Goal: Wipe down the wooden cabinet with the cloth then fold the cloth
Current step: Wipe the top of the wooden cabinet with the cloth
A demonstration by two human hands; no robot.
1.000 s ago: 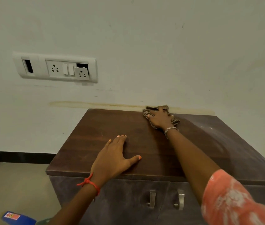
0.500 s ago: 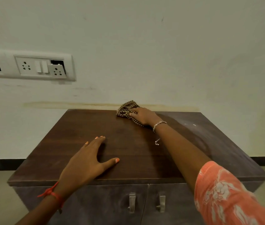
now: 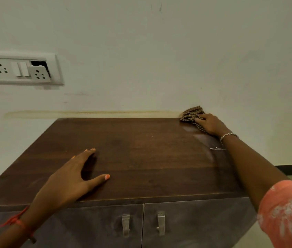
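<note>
A dark wooden cabinet point(image 3: 138, 151) stands against a pale wall. A bunched brown checked cloth point(image 3: 191, 115) lies on the top's far right corner, touching the wall. My right hand point(image 3: 211, 125) presses down on the cloth and grips it, arm stretched out across the top's right side. My left hand point(image 3: 73, 174) rests flat on the top near the front left, fingers spread, holding nothing. A pale dusty patch shows on the wood just in front of the cloth.
Two metal door handles point(image 3: 143, 224) sit on the cabinet's front. A white socket and switch plate point(image 3: 19, 69) is on the wall at the upper left. A yellowish stain line runs along the wall just above the cabinet top.
My right hand has slid the cloth along the back edge from the middle to the far right corner. My left hand has stayed flat on the top.
</note>
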